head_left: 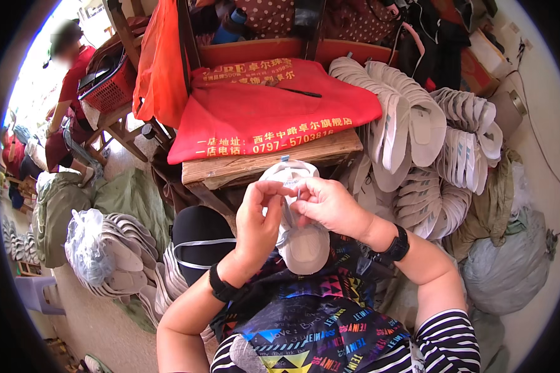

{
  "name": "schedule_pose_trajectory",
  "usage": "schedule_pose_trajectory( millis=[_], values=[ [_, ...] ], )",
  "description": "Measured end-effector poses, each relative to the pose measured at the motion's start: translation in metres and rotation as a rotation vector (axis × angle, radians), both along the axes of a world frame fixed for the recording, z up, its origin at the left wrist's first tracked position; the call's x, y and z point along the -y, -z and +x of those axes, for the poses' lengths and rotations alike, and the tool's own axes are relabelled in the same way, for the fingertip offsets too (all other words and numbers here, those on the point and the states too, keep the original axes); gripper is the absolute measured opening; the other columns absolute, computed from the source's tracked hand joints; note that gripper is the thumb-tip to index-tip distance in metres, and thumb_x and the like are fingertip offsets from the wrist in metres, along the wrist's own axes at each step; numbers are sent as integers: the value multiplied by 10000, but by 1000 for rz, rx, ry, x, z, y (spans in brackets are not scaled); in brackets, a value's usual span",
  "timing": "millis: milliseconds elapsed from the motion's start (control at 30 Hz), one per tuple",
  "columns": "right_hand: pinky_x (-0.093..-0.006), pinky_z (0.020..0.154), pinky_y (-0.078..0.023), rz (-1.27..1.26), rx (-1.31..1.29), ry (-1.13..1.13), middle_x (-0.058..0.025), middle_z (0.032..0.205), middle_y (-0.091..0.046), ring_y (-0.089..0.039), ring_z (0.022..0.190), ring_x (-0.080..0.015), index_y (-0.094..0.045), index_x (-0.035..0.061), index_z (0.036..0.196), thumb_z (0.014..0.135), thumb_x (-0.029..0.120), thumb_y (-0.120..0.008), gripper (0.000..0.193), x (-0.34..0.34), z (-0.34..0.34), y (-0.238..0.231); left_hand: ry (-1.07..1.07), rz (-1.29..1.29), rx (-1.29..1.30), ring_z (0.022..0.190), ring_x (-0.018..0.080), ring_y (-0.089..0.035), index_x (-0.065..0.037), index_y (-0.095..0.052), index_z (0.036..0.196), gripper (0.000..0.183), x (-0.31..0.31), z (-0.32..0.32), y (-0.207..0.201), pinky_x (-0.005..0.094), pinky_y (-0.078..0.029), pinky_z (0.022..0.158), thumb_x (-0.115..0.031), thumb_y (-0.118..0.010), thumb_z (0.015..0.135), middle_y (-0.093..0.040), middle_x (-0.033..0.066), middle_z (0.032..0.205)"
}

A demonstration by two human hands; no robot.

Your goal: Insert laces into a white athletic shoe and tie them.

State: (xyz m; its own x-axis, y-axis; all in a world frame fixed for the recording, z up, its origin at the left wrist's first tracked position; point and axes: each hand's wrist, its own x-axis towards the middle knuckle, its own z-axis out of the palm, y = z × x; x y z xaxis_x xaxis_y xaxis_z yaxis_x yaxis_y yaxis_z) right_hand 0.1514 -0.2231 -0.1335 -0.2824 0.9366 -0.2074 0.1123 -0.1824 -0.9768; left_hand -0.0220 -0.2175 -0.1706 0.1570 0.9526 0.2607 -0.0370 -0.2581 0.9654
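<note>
- Far over to the left I see a seated person in red (74, 81), near a red basket (107, 87).
- Nearer, a fanned stack of pale shoe pieces (130, 248) stands with crumpled clear plastic (88, 245) over its left side.
- Then comes a black rounded thing (199, 230) with a pale band across it, just beside the left forearm.
- The left hand (262, 202) has its fingers curled and the tips pinched together on the upper part of a pale shoe (305, 250).
- That shoe hangs between the two hands, above the lap, its rounded broad end below the fingers and its far end reaching beyond them toward the wooden table (255, 172), where a red printed bag (274, 118) lies.
- The right hand (326, 202) meets it from the other side, thumb and forefinger nearly closed on the shoe, close to the left fingertips.
- Rightward, more nested shoes (417, 124) crowd beside the table, with a grey plastic bundle (507, 264) past them.
</note>
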Motion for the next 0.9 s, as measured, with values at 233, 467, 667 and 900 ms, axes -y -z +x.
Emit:
schedule_pose_trajectory(
  millis=[233, 467, 667, 900],
  values=[
    [-252, 644, -533, -33, -87, 0, -32, 854, -640, -644, 688, -98, -607, 5, 1055, 955, 100, -624, 139, 6, -5, 1, -6, 313, -175, 900, 144, -611, 34, -462, 1292, 433, 8, -6, -10, 275, -508, 820, 160, -484, 878, -497, 156, 1296],
    [-241, 606, -517, 33, 42, 73, -33, 825, -648, -642, 659, -88, -618, 11, 991, 939, 81, -628, 88, 11, -3, -12, 53, 134, -141, 889, 111, -578, 3, -492, 1295, 438, 9, -19, 1, 269, -511, 795, 118, -545, 876, -491, 124, 1311],
    [-263, 575, -510, 134, 136, 90, -63, 813, -647, -646, 628, -116, -602, 13, 942, 926, 81, -626, 75, 8, 1, -7, -58, 335, -587, 1326, 407, -319, -46, -441, 1386, 926, 18, -10, -6, 499, -294, 1116, -180, -892, 588, -369, 190, 1457],
    [-428, 589, -482, 1518, 729, 115, -131, 795, -602, -608, 696, -331, -586, 62, 922, 894, 106, -571, 55, -91, 8, -140, 109, 424, -634, 1417, 488, -188, -2, -259, 1479, 1085, 23, -4, 11, 566, -218, 1159, -218, -880, 616, -286, 213, 1509]
  ],
)
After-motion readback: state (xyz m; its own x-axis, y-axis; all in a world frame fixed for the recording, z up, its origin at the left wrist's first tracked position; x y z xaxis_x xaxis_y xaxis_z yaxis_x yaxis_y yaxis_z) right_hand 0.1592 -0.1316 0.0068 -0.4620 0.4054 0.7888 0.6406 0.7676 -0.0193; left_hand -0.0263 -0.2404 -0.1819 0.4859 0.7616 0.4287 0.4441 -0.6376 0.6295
